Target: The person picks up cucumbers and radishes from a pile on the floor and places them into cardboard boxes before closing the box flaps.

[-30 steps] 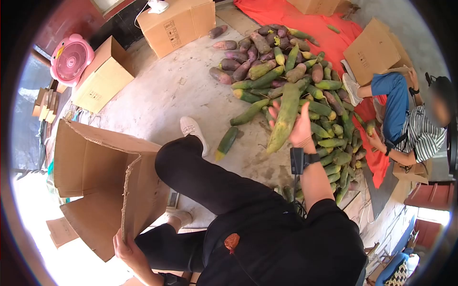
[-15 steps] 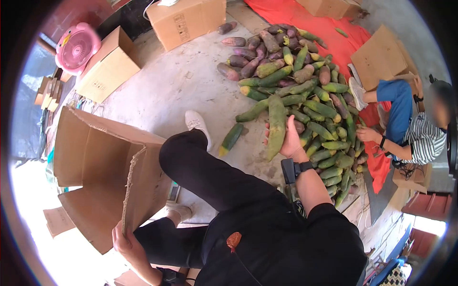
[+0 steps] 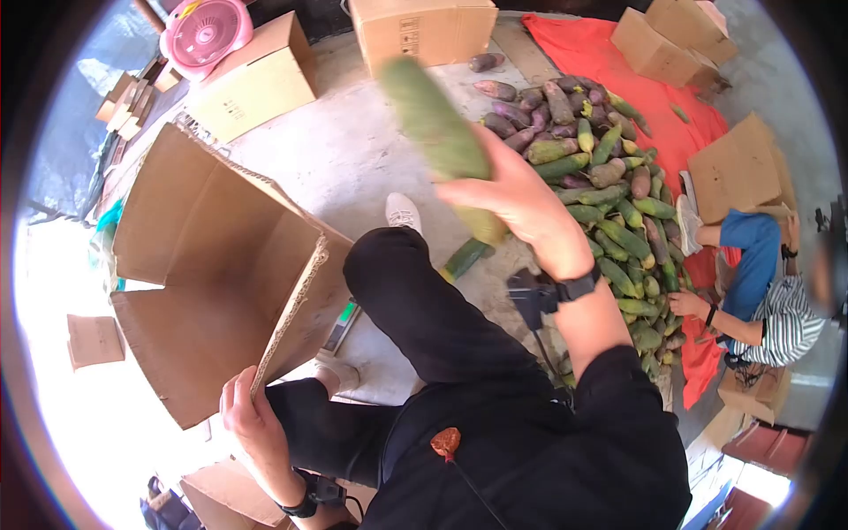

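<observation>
A long green radish (image 3: 433, 124), blurred by motion, is held up over the floor by my right hand (image 3: 517, 194), its fingers wrapped round the lower half. At the lower left my left hand (image 3: 252, 420) grips the edge of a large open cardboard box (image 3: 221, 265), which stands tilted with its flaps spread. The inside of the box that shows is bare cardboard. To the right of my right hand lies a big pile of green and purplish radishes (image 3: 618, 221). A single green radish (image 3: 465, 258) rests on the floor by my knee, partly behind my forearm.
A pink fan (image 3: 206, 37) sits on a closed box (image 3: 252, 84) at the upper left. Another box (image 3: 424, 35) stands at the top. A person (image 3: 768, 291) sits at the right beside a red sheet (image 3: 565, 44) and an open box (image 3: 742, 172). A scale (image 3: 343, 325) lies near my foot.
My right hand has lifted the green radish off the pile and moved it up and left. My left hand still grips the box edge. The view has shifted left.
</observation>
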A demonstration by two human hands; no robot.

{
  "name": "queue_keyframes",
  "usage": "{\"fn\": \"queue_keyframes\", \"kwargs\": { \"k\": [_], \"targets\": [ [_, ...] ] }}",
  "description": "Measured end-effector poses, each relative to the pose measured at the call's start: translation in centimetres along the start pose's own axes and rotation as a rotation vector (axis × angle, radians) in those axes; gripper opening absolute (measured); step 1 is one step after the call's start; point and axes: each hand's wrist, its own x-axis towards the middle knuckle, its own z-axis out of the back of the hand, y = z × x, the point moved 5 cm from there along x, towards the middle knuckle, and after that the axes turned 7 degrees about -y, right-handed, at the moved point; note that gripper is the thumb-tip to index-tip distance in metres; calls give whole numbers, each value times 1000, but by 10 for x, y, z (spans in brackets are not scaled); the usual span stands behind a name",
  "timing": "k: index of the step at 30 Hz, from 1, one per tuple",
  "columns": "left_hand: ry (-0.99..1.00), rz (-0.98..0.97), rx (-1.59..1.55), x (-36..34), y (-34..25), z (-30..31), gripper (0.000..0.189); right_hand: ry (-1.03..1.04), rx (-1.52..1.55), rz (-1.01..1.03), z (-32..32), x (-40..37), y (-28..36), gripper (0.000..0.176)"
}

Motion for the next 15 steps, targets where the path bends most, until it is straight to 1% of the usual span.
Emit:
{"fn": "queue_keyframes", "kwargs": {
  "k": [1,2,3,5,7,9,11,12,14,15],
  "targets": [
    [2,6,6,0,-1,0,19,113,-76,138,-25,10,21,65],
    [9,-9,-10,0,-2,-1,19,185,-132,239,-49,15,40,68],
    [5,-8,-19,-1,-1,-1,19,241,-239,445,-73,22,52,66],
    [11,-24,-37,-2,1,-2,20,309,-429,542,-122,26,68,63],
    [6,-18,-1,-3,4,-3,21,371,-641,589,-169,26,66,58],
    [2,-48,-16,-3,6,-5,22,526,-946,570,-211,27,53,53],
    [12,-28,-45,-3,7,-4,22,739,-1081,428,-249,35,23,50],
    [18,-35,-43,-3,7,-5,22,732,-1077,423,-260,41,15,50],
    [-8,-31,-45,-2,10,-3,22,1013,-1366,255,-270,41,-16,42],
    [-5,-34,-45,-1,12,-3,22,1010,-1365,251,-269,37,-22,42]
  ]
}}
